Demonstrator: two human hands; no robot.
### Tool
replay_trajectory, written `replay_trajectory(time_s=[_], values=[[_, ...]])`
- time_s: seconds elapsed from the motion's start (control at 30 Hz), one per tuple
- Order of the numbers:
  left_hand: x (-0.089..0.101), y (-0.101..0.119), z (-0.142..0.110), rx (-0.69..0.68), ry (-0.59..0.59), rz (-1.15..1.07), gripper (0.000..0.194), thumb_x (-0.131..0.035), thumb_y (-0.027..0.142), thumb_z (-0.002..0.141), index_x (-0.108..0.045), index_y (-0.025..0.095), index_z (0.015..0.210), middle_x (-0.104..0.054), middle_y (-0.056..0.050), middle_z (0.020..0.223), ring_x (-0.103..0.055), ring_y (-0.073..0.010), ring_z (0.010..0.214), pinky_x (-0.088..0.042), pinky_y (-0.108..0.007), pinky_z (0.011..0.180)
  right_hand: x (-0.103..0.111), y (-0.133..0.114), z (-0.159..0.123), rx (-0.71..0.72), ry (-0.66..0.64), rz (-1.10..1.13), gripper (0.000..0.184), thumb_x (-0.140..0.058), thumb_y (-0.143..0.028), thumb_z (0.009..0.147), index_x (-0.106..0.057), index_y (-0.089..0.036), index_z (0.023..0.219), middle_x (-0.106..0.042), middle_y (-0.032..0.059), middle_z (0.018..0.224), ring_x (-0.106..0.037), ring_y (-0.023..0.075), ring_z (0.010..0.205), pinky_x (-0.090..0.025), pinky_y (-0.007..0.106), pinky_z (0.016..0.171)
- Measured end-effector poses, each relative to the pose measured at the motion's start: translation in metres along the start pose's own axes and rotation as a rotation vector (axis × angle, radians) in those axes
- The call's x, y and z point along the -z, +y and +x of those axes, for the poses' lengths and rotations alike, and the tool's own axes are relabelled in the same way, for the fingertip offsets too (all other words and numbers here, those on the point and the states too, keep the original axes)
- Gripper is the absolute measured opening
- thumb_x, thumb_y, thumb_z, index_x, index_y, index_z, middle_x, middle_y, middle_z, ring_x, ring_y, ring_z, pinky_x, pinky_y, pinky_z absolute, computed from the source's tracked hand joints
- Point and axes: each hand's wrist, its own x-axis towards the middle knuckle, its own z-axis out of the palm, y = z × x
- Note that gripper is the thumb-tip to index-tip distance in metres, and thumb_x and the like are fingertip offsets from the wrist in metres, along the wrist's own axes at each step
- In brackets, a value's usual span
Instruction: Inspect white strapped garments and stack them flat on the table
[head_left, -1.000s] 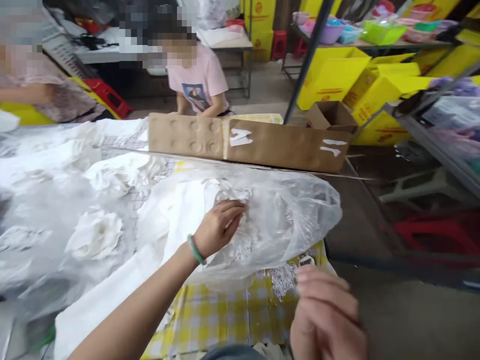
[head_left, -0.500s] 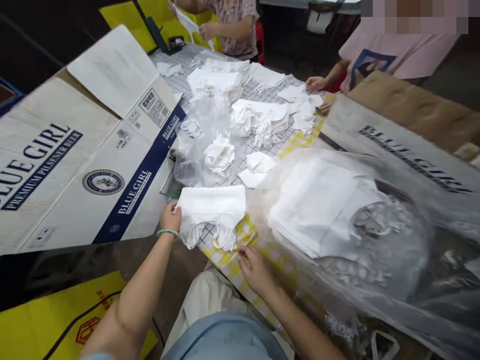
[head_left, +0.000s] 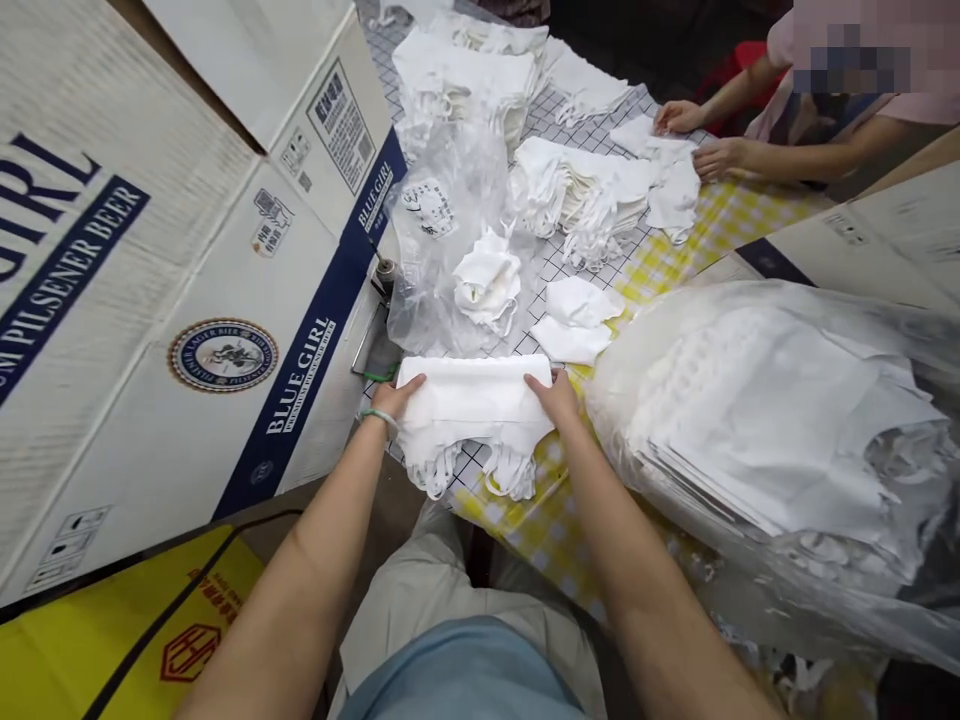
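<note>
A stack of white face masks (head_left: 472, 400) lies at the near table edge, ear loops hanging over the front. My left hand (head_left: 391, 400), with a green bracelet at the wrist, grips the stack's left end. My right hand (head_left: 555, 398) clasps its right end, fingers curled over the top. To the right lies a big clear plastic bag (head_left: 787, 440) full of white masks. Just behind the stack sit a crumpled clear bag (head_left: 450, 230) with one bunched mask and two loose masks (head_left: 574, 320).
A large Blue Girl beer carton (head_left: 172, 270) leans at the left, a yellow box (head_left: 135, 630) below it. More mask piles (head_left: 585, 190) cover the checked tablecloth (head_left: 547, 520). Another person's hands (head_left: 701, 140) work at the far right. A second carton (head_left: 870, 240) stands behind the big bag.
The view swung left from the plastic bag to the carton side. My left hand took the stack's left end, then my right hand rose from the cloth and closed on its right end.
</note>
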Motion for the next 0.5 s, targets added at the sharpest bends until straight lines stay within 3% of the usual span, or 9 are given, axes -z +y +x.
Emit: replay_trajectory(time_s=[0.1,0.2,0.37,0.5], values=[[0.001,-0.002,0.002,0.087,-0.130,-0.138,0.049,-0.081,0.046,0.055,-0.068,0.012,0.088,-0.071,-0.016,0.094,-0.068,-0.0283,0.085,-0.055,-0.035,0.071,0.000,-0.004,0.004,-0.016,-0.051,-0.026,0.065,-0.067,-0.058,0.069,-0.054,-0.015,0.117,-0.064,0.0145,0.113,-0.060,0.0273,0.104,-0.045,0.037,0.090],[0.000,-0.005,-0.003,0.011,-0.117,-0.119,0.047,-0.080,0.042,0.057,-0.067,0.013,0.091,-0.070,-0.015,0.094,-0.068,-0.0298,0.088,-0.054,-0.038,0.076,-0.001,-0.003,0.004,0.065,-0.064,-0.044,0.054,-0.069,-0.056,0.069,-0.060,-0.016,0.105,-0.066,0.0128,0.103,-0.061,0.0260,0.097,-0.045,0.035,0.085],[-0.001,-0.011,-0.022,-0.425,0.252,0.329,0.057,-0.072,0.036,0.066,-0.057,0.012,0.115,-0.061,-0.017,0.116,-0.055,-0.0334,0.114,-0.042,-0.047,0.099,-0.008,0.009,-0.008,0.344,0.308,-0.147,0.049,-0.070,-0.041,0.074,-0.057,-0.013,0.111,-0.059,0.0142,0.108,-0.053,0.0251,0.099,-0.042,0.037,0.089],[-0.005,-0.017,-0.026,-0.670,0.394,0.454,0.041,-0.064,0.033,0.075,-0.059,0.014,0.110,-0.058,-0.017,0.115,-0.051,-0.0322,0.114,-0.038,-0.048,0.101,-0.013,0.023,-0.017,0.616,0.398,-0.251,0.019,-0.055,-0.031,0.088,-0.062,-0.016,0.098,-0.060,0.0102,0.096,-0.050,0.0228,0.090,-0.041,0.035,0.083]])
